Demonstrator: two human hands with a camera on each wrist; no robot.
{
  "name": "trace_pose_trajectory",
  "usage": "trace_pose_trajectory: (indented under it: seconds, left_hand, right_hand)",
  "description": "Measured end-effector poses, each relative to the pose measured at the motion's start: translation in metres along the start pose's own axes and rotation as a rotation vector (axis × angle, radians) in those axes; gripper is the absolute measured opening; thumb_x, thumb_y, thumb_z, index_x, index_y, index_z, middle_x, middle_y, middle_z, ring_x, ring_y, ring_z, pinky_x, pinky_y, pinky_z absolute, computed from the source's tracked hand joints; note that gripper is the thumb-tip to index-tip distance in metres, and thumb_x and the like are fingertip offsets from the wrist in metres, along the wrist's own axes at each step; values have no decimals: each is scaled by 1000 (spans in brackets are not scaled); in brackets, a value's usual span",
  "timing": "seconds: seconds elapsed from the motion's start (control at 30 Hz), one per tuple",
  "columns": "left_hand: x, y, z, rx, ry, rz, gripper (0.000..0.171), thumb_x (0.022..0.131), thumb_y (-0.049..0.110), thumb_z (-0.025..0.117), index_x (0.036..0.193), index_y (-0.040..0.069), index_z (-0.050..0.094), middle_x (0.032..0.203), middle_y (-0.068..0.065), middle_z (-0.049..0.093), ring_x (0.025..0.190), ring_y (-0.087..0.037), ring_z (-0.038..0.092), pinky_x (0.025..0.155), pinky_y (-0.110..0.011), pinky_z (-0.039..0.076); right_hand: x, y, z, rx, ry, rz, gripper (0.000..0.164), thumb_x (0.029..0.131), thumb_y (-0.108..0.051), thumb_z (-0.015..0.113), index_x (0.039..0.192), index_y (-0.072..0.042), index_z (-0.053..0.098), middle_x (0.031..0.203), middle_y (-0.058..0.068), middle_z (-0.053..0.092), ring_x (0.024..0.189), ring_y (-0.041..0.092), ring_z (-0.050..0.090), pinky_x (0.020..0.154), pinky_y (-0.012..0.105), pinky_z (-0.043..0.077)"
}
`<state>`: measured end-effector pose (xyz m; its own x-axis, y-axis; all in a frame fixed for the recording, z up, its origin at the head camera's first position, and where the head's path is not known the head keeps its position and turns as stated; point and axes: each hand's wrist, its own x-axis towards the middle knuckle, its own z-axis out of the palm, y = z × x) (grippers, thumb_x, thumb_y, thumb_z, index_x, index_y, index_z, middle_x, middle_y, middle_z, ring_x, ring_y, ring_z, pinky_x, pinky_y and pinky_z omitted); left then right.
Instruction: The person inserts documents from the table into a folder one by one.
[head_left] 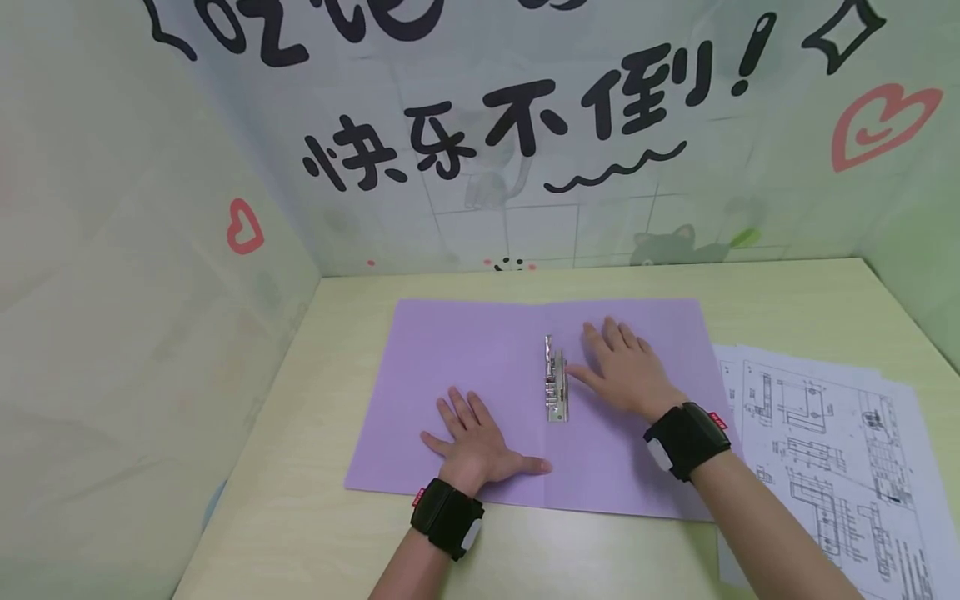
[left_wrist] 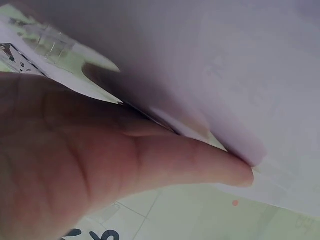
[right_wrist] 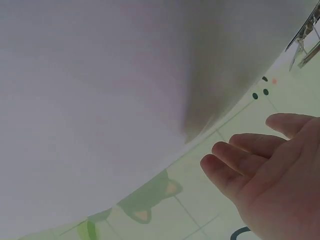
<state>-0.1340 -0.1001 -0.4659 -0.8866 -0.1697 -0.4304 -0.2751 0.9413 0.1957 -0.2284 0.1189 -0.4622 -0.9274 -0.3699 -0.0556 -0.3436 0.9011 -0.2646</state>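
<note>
A purple paper folder (head_left: 450, 350) lies opened out on the table, its fold running down the middle. Just right of the fold sits a metal lever clip (head_left: 557, 383). The left hand (head_left: 480, 446) is spread over the lower left part, its thumb reaching toward the fold. On the right half, the right hand (head_left: 626, 371) has its fingers extended and its thumb beside the clip. In the left wrist view, the left hand (left_wrist: 115, 155) is close to the pale folder surface (left_wrist: 240, 70). The right wrist view has the right hand (right_wrist: 275, 170) with nothing in its grasp.
Printed sheets with technical drawings (head_left: 832, 467) lie on the table to the right, partly under the folder's right edge and the right forearm. Pale printed wall panels (head_left: 525, 217) enclose the light wood table (head_left: 285, 467) at the back and sides.
</note>
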Motion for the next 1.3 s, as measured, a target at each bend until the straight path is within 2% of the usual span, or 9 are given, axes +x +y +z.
trace_pose_trajectory:
  seconds: [0.47, 0.77, 1.07, 1.3]
  left_hand:
    - [0, -2, 2, 0, 3, -7, 154, 50, 83, 77, 158, 2, 2, 164, -23, -15, 151, -45, -13, 109, -80, 6]
    - [1, -2, 2, -1, 3, -1, 154, 50, 82, 77, 158, 2, 2, 164, -22, -15, 151, -45, -13, 109, -80, 6]
    - [1, -1, 1, -11, -1, 11, 154, 51, 81, 78, 158, 2, 1, 164, -22, -16, 151, -45, -14, 109, -79, 5]
    - [0, -1, -1, -27, -7, 7, 154, 50, 81, 78, 158, 3, 0, 164, -21, -17, 151, -44, -16, 109, -79, 3]
  right_hand:
    - [-9, 30, -19, 27, 2, 50, 83, 101, -60, 36, 156, 1, 21, 159, 34, 17, 147, 53, 14, 117, 66, 18]
    - [-20, 59, -29, 60, -2, 113, 87, 100, -64, 32, 157, 0, 16, 159, 36, 12, 147, 56, 9, 116, 68, 12]
    - [-39, 87, -42, 92, 66, 146, 84, 102, -60, 32, 155, 3, 19, 156, 40, 14, 144, 58, 13, 114, 70, 13]
    - [-62, 117, -47, 68, 101, 163, 83, 103, -57, 31, 153, 8, 19, 151, 45, 19, 141, 60, 17, 113, 69, 16]
